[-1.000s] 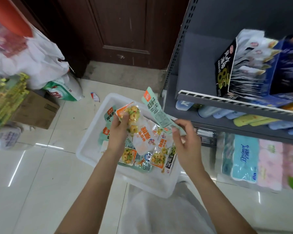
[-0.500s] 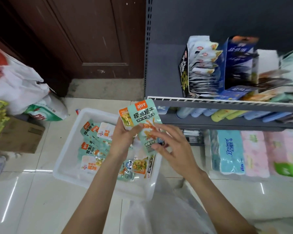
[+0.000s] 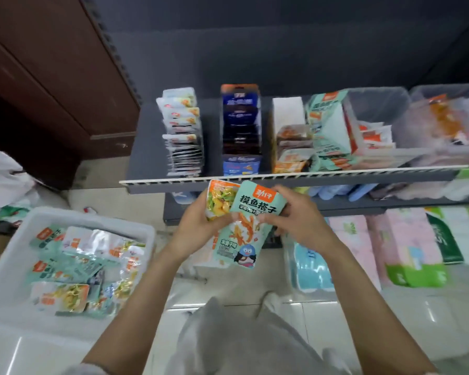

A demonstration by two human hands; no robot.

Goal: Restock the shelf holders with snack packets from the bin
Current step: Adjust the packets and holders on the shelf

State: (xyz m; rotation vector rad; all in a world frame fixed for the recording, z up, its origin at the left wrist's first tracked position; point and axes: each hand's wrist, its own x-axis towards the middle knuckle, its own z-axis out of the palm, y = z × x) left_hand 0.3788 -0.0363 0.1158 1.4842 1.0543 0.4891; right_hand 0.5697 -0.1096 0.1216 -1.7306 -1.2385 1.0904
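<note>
Packets [image 3: 248,223] now raised from bin [image 3: 16,239] toward shelf [image 3: 282,178].

Both hands up at the shelf edge [image 3: 282,177]: left hand [image 3: 198,226] grips an orange-topped packet [image 3: 219,197], right hand [image 3: 299,219] pinches the mint-green packet [image 3: 251,226] overlapping it in front. White bin [image 3: 8,247] at lower left holds a loose pile of snack packets. Shelf holders above: white packets [image 3: 182,131], dark blue packets [image 3: 240,125], and a mint-green display box [image 3: 328,128] further right.
</note>
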